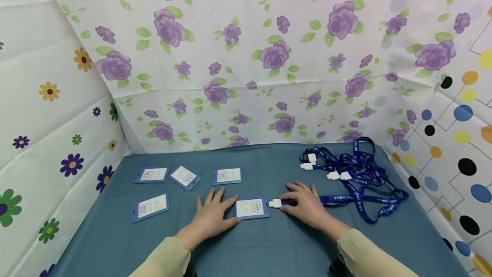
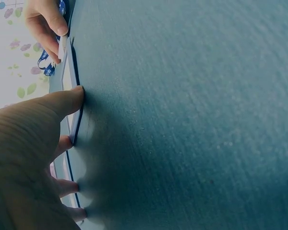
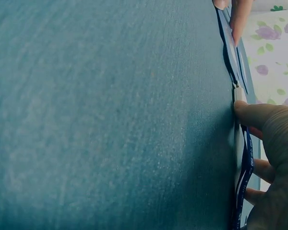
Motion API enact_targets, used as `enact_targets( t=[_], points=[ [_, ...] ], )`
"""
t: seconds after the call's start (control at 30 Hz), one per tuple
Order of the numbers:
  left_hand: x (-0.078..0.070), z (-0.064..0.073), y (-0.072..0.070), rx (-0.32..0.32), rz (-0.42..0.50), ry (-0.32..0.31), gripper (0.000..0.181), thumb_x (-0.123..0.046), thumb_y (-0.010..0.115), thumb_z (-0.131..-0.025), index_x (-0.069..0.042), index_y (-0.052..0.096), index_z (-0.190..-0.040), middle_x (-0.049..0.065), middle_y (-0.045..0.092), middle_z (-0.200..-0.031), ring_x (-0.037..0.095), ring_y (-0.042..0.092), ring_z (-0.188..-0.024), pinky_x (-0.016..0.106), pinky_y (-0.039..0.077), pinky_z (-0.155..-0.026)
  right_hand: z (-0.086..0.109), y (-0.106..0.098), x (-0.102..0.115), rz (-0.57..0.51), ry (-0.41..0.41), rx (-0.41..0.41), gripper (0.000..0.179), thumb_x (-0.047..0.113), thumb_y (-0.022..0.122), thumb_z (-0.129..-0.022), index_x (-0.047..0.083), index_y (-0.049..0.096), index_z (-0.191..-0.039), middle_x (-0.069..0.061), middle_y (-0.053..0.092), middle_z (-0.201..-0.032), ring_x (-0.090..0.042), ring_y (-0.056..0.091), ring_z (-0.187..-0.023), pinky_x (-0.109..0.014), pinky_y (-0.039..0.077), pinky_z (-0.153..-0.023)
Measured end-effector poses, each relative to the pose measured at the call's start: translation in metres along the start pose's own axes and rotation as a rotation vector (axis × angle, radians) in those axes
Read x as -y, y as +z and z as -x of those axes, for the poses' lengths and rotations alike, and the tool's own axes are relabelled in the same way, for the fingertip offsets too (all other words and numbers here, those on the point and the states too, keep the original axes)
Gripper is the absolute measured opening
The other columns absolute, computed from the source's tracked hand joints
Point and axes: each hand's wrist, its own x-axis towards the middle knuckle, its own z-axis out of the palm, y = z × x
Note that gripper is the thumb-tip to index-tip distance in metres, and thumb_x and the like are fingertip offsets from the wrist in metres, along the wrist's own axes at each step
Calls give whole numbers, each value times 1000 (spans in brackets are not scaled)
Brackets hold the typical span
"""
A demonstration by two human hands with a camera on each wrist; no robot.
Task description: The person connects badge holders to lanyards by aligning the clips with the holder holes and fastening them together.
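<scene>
In the middle of the table a blue ID card holder lies flat, with a white card in it. My left hand holds its left end between thumb and index finger, the other fingers spread on the cloth. To the right, my right hand pinches a blue lanyard at its white clip. The clip's tip sits right beside the holder's right edge; whether they are joined I cannot tell. In the right wrist view the thumb presses on the clip.
Several other ID card holders lie at the left and back of the blue-grey tablecloth. A tangled pile of blue lanyards with white clips is at the back right. Flowered sheets hang behind and at the sides.
</scene>
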Motion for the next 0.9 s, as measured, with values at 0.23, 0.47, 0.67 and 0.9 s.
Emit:
enact_targets(
  t=[0.23,0.47,0.67,0.9],
  points=[
    [0,-2,2,-6,0,-3,71,-57,73,-90,-27,54,-152,21,32,-163,51,18,-150,84,7,-107,0,1,1,2,2,-7,28,37,83,-88,30,80,-114,-9,53,-151,-41,32,-148,-79,4,-111],
    [-1,-2,4,-4,3,-12,71,-56,73,-90,-28,54,-152,21,31,-163,52,17,-150,83,7,-108,0,2,2,17,0,-8,26,37,83,-87,31,81,-113,-9,53,-151,-42,32,-148,-80,5,-111],
    [-1,-3,5,-12,-1,-14,70,-57,73,-90,-28,55,-151,21,32,-162,52,18,-149,84,7,-107,0,2,2,19,10,-8,27,36,84,-87,30,81,-113,-9,53,-151,-42,32,-148,-79,4,-112],
    [0,-4,6,-22,0,-17,70,-57,75,-88,-28,56,-150,22,33,-162,53,19,-149,84,7,-106,0,5,1,9,27,-11,27,36,84,-86,30,82,-112,-10,52,-152,-41,30,-149,-78,2,-112]
  ],
)
